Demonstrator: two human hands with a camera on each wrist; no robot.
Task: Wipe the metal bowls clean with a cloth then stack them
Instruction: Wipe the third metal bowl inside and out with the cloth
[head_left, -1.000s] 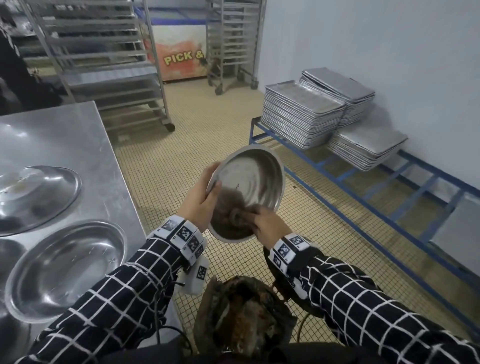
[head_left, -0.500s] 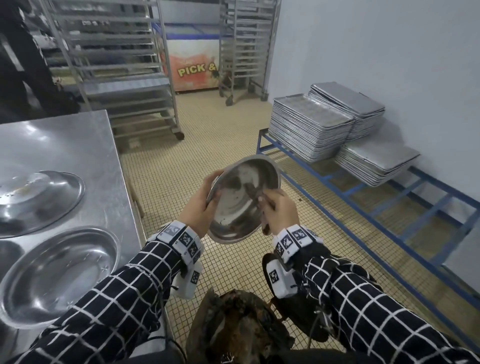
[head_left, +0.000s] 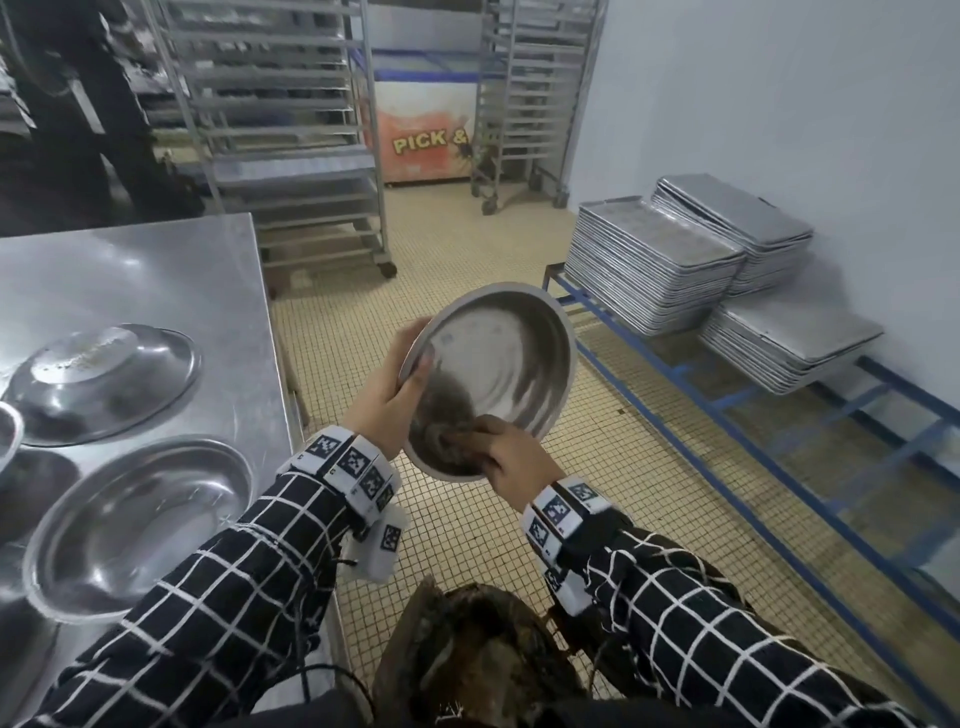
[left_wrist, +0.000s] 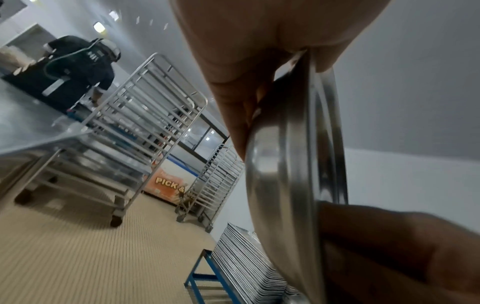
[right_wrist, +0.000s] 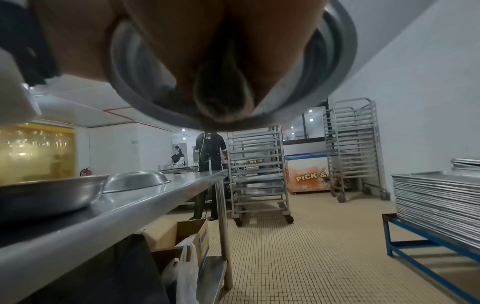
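Note:
A round metal bowl (head_left: 498, 364) is held tilted in the air over the tiled floor, its inside facing me. My left hand (head_left: 395, 389) grips its left rim, thumb inside and fingers behind; in the left wrist view the bowl (left_wrist: 285, 195) shows edge-on. My right hand (head_left: 504, 457) presses a dark cloth (head_left: 447, 439) against the lower inside of the bowl, fingers curled round the cloth. On the steel table (head_left: 171, 270) at the left lie an upright bowl (head_left: 140, 525) and an upside-down bowl (head_left: 104, 379). Another bowl's edge (head_left: 8, 436) shows at the far left.
A low blue frame (head_left: 727, 415) at the right carries stacks of metal trays (head_left: 654, 275). Wheeled tray racks (head_left: 291, 145) and a chest freezer (head_left: 426, 140) stand at the back. A person in dark clothes (left_wrist: 85, 67) works beyond the table. A dark, dirty bin or bag (head_left: 478, 660) sits below my hands.
My right hand with the cloth has swept from the bowl's right side down to its lower inside. The bowl stays in my left hand.

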